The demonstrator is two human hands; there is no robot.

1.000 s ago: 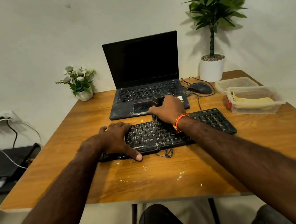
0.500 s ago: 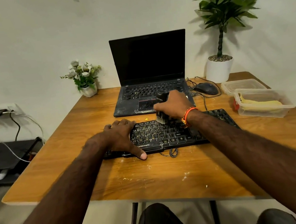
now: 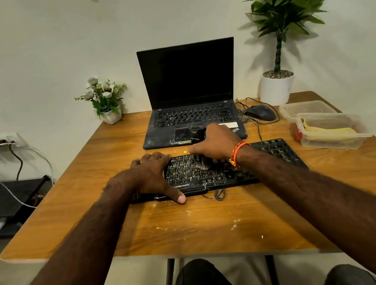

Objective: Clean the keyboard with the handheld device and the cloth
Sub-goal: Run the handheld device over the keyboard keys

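Black keyboard (image 3: 268,158) lies on the wooden surface (image 3: 217,224), in front of the laptop (image 3: 193,117). Left hand (image 3: 150,176) rests spread on its left end, thumb at the front edge. Right hand (image 3: 218,143) grips the black handheld brush (image 3: 197,136), bristles on the keys. Crumbs dot the surface.

Warm, moderately dim indoor light falls from above and left, throwing the plant's (image 3: 283,5) soft shadow on the wall (image 3: 27,55). Wide-angle distortion bends the bench (image 3: 217,229) edges; the right hand (image 3: 218,144) is slightly motion-blurred.
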